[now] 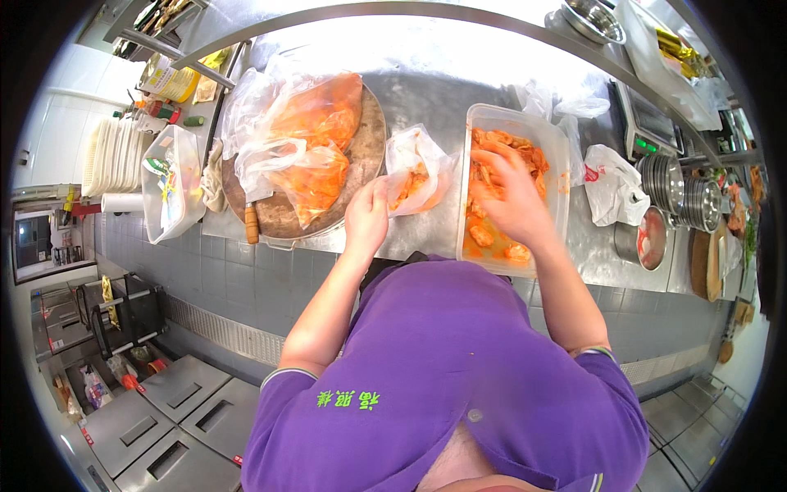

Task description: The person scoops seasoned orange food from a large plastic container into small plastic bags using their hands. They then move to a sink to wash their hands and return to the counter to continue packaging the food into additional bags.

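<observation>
My left hand (367, 212) grips the edge of a clear plastic bag (419, 152), which stands with its mouth open on the steel counter. Some orange-red marinated meat (413, 186) sits low inside that bag. Over a translucent plastic tub (561, 178), my right hand (513, 200) is blurred, its fingers among pieces of the same coated meat (481, 234). Whether the fingers have closed on a piece cannot be told. To the left, filled plastic bags of orange meat (320, 141) lie on a round wooden chopping board (369, 141).
A wooden knife handle (251, 222) juts past the board's front edge. Beyond the tub are a digital scale (650, 120), a white plastic bag (615, 184), stacked steel dishes (661, 175) and a metal pot (642, 240). A steel shelf rail (393, 8) crosses overhead. At left stands a plastic bin (178, 209).
</observation>
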The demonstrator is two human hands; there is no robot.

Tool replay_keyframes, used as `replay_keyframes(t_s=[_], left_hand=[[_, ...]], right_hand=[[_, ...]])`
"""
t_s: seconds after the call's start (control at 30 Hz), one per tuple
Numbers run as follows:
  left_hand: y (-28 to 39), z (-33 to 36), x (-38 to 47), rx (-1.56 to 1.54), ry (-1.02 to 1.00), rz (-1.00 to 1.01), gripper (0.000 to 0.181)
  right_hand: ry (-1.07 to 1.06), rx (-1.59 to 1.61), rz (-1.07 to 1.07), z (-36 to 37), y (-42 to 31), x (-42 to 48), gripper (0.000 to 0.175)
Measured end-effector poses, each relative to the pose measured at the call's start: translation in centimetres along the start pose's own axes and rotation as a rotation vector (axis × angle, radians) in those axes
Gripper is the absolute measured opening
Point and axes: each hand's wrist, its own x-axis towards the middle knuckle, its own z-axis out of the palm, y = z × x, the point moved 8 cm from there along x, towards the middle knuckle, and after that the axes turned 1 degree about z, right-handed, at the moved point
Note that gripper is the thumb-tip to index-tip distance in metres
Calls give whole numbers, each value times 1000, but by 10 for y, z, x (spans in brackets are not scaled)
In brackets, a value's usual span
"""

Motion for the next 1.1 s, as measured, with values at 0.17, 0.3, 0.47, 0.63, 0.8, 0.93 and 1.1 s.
replay_keyframes(t_s=[0.17, 0.3, 0.47, 0.63, 0.8, 0.93, 1.1], left_hand=[[85, 34, 32, 223, -242, 164, 57], [85, 73, 14, 700, -462, 273, 83], [17, 57, 56, 435, -374, 202, 18], [108, -48, 100, 12, -210, 10, 28], [129, -146, 123, 150, 28, -7, 42], [50, -218, 158, 93, 306, 105, 40], [-84, -237, 187, 964, -5, -130, 43]], right_hand=[[146, -10, 154, -41, 67, -36, 40], [202, 39, 214, -47, 90, -62, 39], [216, 159, 239, -48, 98, -72, 39], [267, 139, 230, -61, 101, -74, 39], [293, 148, 260, -68, 106, -74, 38], [209, 196, 338, -48, 128, -79, 38], [57, 127, 445, -23, 134, -87, 40]])
